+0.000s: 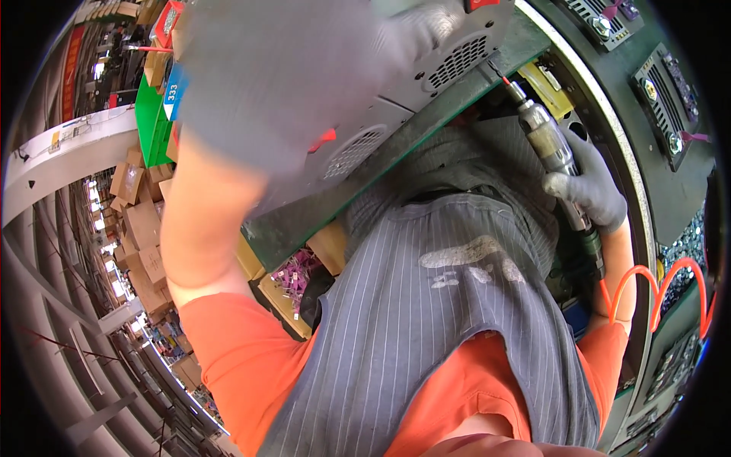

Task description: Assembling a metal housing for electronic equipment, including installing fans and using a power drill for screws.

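Wrapped in a grey glove, my right hand (598, 186) grips a pneumatic screwdriver (550, 145) at the right. Its bit points up and left, close to the edge of a grey metal panel (394, 116). That panel has honeycomb vents (459, 61) and red switch-like parts (323, 140). My gloved left hand (282, 84) is large and blurred in front of the panel's left side, fingers reaching right across it. Whether those fingers hold anything is not clear. A red coiled air hose (643, 274) runs from the screwdriver's rear end to the right.
The panel rests on a green bench (293, 236). Below it, a yellow bin (282, 305) holds purple connectors (295, 278). Slotted metal parts with purple leads (668, 107) lie on a dark surface at right. A green bin (152, 122) and stacked cardboard boxes (142, 225) stand left.
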Tool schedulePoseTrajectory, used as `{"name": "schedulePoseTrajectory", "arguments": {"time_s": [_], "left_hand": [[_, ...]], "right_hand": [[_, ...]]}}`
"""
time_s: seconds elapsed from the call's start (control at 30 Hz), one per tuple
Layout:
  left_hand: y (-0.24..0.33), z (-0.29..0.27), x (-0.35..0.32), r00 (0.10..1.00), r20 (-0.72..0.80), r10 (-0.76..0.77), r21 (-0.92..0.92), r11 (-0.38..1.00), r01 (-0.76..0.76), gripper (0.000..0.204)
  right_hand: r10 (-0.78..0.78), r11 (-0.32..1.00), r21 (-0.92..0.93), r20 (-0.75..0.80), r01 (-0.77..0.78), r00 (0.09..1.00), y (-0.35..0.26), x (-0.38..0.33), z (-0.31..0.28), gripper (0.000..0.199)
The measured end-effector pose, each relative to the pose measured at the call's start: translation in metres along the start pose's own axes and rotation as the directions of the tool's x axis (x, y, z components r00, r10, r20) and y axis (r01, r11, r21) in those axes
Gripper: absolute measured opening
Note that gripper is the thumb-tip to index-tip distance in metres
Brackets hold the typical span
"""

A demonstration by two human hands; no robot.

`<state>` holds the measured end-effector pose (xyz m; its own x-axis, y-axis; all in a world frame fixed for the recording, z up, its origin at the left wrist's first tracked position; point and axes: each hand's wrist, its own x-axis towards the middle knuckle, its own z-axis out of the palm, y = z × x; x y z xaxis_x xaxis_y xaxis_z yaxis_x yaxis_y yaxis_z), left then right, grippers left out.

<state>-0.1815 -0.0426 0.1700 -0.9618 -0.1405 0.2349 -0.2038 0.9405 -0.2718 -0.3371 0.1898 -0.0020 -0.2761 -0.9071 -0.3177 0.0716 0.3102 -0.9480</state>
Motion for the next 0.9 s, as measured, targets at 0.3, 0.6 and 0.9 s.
{"name": "schedulePoseTrajectory", "arguments": {"time_s": [0.3,0.6,0.9], "left_hand": [[0.091,0.141,-0.148,0.838,0.545,-0.015,-0.641,0.638,0.428,0.025],[0.094,0.344,-0.16,0.848,0.502,0.167,-0.719,0.625,0.302,0.025],[0.112,0.369,-0.158,0.705,0.634,0.316,-0.614,0.76,0.211,0.038]], "right_hand": [[0.057,0.997,0.041,0.08,-0.06,0.995,0.036,0.007,0.028,0.072],[0.047,0.988,0.146,0.034,-0.051,0.998,0.037,0.006,0.04,0.075],[0.081,0.979,0.186,0.034,-0.086,0.996,0.044,0.005,0.039,0.078]]}}
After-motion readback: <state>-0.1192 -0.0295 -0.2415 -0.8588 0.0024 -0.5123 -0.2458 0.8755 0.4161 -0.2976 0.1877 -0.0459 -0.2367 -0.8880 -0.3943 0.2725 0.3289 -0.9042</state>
